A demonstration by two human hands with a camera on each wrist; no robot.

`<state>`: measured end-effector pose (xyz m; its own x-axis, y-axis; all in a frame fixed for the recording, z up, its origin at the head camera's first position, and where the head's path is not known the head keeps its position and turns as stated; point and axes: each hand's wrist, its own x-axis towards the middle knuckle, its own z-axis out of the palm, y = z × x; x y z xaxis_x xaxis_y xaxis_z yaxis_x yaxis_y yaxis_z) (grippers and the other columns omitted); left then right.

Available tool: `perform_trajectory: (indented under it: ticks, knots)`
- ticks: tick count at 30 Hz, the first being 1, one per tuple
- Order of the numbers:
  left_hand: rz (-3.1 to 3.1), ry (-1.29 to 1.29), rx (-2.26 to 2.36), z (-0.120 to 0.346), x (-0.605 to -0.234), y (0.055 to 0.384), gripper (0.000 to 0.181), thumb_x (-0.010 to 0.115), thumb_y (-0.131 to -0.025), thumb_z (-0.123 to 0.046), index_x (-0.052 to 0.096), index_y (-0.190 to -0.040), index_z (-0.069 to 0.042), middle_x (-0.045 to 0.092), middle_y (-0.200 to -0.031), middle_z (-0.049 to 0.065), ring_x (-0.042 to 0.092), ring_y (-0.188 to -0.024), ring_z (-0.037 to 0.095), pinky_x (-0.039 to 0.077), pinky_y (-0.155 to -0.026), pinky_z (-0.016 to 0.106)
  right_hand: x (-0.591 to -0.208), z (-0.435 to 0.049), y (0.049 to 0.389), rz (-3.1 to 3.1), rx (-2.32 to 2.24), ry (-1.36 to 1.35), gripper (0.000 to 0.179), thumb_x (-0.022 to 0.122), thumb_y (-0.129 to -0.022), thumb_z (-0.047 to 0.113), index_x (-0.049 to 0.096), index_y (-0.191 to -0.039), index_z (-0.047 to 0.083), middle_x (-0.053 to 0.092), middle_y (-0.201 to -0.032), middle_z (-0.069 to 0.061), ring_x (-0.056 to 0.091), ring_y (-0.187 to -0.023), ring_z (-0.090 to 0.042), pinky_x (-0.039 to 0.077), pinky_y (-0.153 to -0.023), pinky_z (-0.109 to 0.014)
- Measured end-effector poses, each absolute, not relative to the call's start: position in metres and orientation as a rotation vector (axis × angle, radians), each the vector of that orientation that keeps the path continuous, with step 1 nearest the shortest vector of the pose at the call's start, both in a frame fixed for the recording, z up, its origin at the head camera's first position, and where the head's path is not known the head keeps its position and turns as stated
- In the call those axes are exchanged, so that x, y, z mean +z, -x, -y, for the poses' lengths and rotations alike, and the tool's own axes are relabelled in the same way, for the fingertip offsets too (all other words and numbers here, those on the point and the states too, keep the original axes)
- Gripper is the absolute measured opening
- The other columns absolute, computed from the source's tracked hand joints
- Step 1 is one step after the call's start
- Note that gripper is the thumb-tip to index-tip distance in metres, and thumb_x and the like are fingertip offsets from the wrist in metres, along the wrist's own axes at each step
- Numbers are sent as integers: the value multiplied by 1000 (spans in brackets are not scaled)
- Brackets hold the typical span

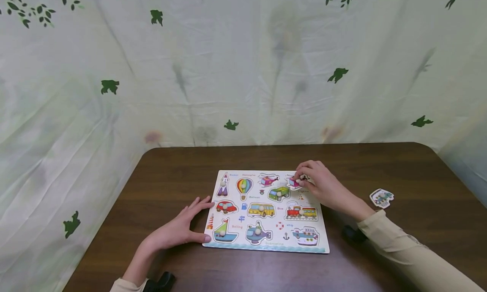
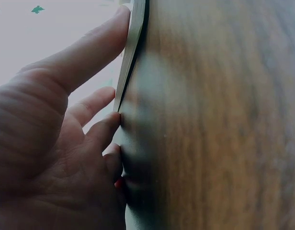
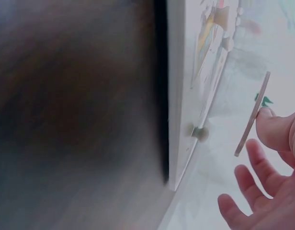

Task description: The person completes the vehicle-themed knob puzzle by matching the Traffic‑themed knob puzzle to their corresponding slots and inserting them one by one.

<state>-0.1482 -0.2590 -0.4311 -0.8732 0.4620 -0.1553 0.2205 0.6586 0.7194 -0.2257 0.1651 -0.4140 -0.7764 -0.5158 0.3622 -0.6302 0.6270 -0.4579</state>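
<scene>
A wooden peg puzzle board (image 1: 266,246) with vehicle pictures lies on the table. My left hand (image 1: 182,224) rests against its left edge, thumb at the near corner and fingers spread along the side; in the left wrist view, thumb and fingertips touch the board's edge (image 2: 130,52). Over the board's far right part, my right hand (image 1: 323,186) pinches a pink helicopter puzzle piece (image 1: 292,182). The right wrist view shows this thin piece (image 3: 253,115) edge-on, tilted and apart from the board. Left of it is the board's helicopter picture (image 1: 268,180). My right fingers partly hide the piece.
A loose puzzle piece (image 1: 381,198) lies on the brown table (image 1: 182,165) right of the board; its picture is too small to tell. Knobbed pieces such as the bus (image 1: 261,210) and train (image 1: 300,213) sit in the board. A leaf-patterned curtain (image 1: 243,72) hangs behind the table.
</scene>
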Motion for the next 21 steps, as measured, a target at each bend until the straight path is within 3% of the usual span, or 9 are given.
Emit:
perform_trajectory:
  ticks: [21]
  knots:
    - [-2547,-542,1045,260,-432,149,84,82,-77,-44,43,-147,-21,23,-161,6,0,-148,37,1,-113,65,-412,-144,247,2692,883,-992,11,72,-90,8,70,-94,18,58,-113,-1,48,-110,-25,42,-90,-44]
